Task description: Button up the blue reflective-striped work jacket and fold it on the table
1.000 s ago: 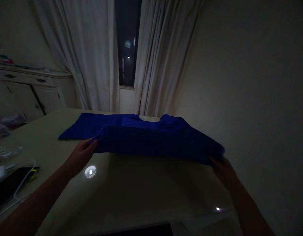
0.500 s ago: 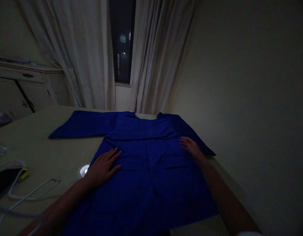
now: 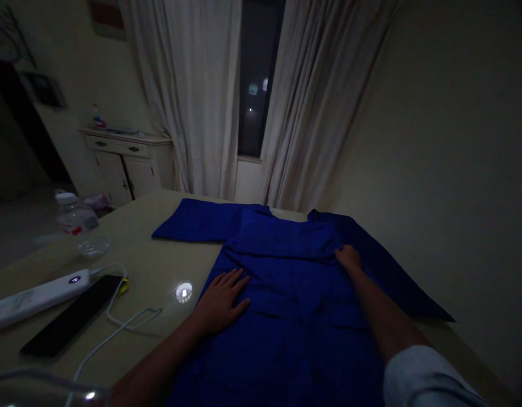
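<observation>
Right hand had curled to pinch the garment, my left hand lying flat, which I judged best for steadying it.

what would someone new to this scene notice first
The big blue garment spread over the table draws the eye first, the left hand laid flat on it and the right hand at its upper right. Behind, pale curtains flank a narrow dark window. A flat black device lies on the left.
</observation>
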`<action>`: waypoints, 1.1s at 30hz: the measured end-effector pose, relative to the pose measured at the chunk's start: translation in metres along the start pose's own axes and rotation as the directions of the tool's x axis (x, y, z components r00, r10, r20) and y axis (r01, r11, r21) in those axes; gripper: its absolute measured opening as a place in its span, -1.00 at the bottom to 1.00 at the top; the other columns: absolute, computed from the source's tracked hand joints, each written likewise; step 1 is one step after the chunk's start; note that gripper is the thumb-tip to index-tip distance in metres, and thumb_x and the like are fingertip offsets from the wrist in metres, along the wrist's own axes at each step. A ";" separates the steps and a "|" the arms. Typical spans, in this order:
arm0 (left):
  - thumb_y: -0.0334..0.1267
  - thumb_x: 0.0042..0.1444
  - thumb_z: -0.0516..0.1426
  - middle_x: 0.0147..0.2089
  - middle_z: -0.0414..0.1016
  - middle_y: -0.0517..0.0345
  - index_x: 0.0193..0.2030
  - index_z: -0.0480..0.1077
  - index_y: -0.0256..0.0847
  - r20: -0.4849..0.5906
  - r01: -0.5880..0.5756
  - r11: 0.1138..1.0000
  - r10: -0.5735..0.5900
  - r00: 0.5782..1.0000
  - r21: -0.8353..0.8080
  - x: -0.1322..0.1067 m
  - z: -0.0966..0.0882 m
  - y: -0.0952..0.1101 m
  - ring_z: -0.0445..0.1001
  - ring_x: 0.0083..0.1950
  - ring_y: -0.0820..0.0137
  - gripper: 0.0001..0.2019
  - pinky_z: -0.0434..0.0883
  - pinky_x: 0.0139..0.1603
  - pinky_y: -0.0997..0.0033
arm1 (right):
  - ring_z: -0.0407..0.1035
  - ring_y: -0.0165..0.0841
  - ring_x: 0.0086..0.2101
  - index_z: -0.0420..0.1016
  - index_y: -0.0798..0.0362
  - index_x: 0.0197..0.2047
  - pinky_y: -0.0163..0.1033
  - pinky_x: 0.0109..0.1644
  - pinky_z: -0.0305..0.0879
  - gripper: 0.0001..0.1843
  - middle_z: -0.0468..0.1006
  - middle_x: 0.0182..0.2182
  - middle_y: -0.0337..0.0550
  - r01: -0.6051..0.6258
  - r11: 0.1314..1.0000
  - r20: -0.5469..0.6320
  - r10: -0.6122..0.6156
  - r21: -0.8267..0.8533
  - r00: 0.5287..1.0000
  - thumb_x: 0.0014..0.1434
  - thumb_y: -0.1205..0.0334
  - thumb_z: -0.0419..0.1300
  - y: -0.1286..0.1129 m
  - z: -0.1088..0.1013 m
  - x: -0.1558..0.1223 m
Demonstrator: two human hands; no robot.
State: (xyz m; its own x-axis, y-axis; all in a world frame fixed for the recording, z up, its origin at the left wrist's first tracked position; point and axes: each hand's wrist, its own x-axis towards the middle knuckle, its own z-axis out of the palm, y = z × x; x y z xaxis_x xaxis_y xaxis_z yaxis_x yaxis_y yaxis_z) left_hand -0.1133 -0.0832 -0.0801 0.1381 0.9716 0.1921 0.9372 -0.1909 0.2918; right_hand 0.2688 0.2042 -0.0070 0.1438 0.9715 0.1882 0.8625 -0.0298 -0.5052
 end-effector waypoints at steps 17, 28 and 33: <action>0.24 0.39 -0.05 0.58 0.11 -0.02 0.53 0.20 -0.02 0.019 0.006 1.000 -0.006 1.000 0.000 -0.002 -0.008 0.006 0.11 0.57 0.08 -0.32 0.07 0.54 -0.07 | 0.36 -0.09 0.24 0.05 -0.15 0.52 0.19 0.32 0.32 0.00 0.29 0.41 0.00 0.351 0.394 0.151 -0.819 0.850 0.553 0.17 -0.16 0.40 -0.288 0.041 -0.013; 0.26 0.38 -0.05 0.58 0.13 0.00 0.52 0.21 0.01 0.004 0.007 1.000 -0.007 1.000 -0.006 -0.001 -0.005 0.003 0.15 0.55 0.05 -0.31 0.10 0.53 -0.09 | 0.49 -0.14 0.08 0.67 0.00 0.01 -0.12 0.25 0.30 -0.73 0.66 0.04 0.02 0.487 0.869 0.224 -0.494 0.089 0.840 0.34 0.29 0.18 -0.164 0.120 -0.068; 0.25 0.39 -0.06 0.58 0.13 0.02 0.51 0.21 0.02 0.008 0.024 1.000 -0.024 1.000 0.011 -0.002 -0.005 0.004 0.16 0.55 0.06 -0.33 0.11 0.52 -0.07 | 0.46 -0.14 0.11 0.56 0.13 0.21 -0.15 0.21 0.31 -0.53 0.60 0.14 0.11 0.297 0.941 -0.136 -0.277 0.164 0.951 0.40 0.23 -0.03 -0.129 0.017 0.006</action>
State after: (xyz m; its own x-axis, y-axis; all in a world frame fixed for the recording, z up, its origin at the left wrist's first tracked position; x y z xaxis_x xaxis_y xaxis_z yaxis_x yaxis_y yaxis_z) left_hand -0.1113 -0.0871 -0.0745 0.1180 0.9771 0.1772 0.9439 -0.1658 0.2857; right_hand 0.1502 0.2179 0.0448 -0.0359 0.9004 0.4336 0.7743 0.2994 -0.5575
